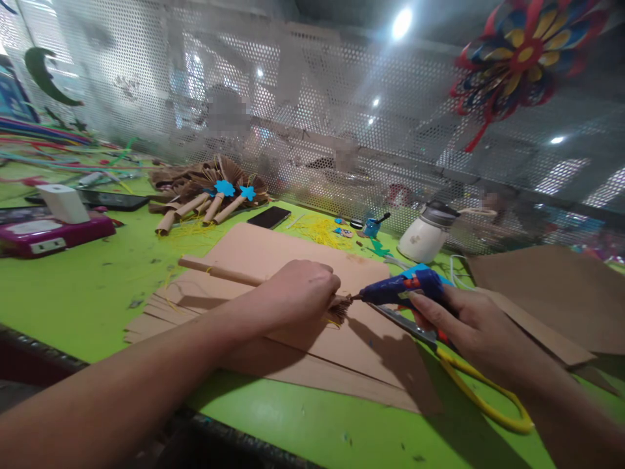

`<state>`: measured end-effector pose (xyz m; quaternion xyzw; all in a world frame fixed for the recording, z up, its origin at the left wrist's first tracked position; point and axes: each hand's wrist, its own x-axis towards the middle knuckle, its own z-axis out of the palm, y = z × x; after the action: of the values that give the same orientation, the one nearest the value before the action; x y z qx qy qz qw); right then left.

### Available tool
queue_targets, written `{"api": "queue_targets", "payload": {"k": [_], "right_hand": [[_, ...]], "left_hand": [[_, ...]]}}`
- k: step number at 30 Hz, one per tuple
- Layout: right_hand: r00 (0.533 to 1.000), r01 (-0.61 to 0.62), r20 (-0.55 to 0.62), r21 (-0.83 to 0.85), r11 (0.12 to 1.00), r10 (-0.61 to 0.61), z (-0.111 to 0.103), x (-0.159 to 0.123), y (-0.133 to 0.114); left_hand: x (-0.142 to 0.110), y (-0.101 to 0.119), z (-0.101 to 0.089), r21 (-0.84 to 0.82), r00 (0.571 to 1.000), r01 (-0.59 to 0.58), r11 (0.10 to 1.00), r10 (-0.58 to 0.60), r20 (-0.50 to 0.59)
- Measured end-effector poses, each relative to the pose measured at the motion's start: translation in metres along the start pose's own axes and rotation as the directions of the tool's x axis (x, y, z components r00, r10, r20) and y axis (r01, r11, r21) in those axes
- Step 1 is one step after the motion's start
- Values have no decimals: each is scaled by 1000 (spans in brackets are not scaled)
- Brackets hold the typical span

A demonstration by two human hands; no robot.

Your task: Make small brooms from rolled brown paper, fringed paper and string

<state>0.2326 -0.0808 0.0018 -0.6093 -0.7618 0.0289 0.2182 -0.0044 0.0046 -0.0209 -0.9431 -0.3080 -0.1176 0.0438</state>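
My left hand (303,293) is closed on a folded piece of pleated brown paper (346,307), whose fringed end pokes out past the fingers. My right hand (463,316) grips a dark blue hot glue gun (400,288). Its nozzle meets or nearly meets the pleated end. Behind my left hand runs a rolled paper tube (229,273) with yellow string around it; whether it joins the held piece is hidden. Flat sheets of brown paper (303,244) lie beneath both hands. Yellow-handled scissors (481,394) rest under the right hand, blades partly covered.
Finished-looking paper brooms or fans (215,195) with blue cut-outs are piled at the back left. Nearby are a phone (269,217), a purple power strip (58,233) and yellow shreds (319,231). A white jug (424,234) and more brown paper (551,286) stand right, before a perforated screen (312,85).
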Motion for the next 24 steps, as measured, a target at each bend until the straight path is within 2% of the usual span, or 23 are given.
{"api": "queue_targets", "payload": {"k": [16,24], "right_hand": [[1000,8,-9,0,1000,-8,-1,0,1],[1000,5,15,5,1000,-5,1,1,-1]], "left_hand": [[0,-1,0,17,1000,-3,1000,3,14],[-2,-1,3,25,1000,-5,1000,5,-24]]}}
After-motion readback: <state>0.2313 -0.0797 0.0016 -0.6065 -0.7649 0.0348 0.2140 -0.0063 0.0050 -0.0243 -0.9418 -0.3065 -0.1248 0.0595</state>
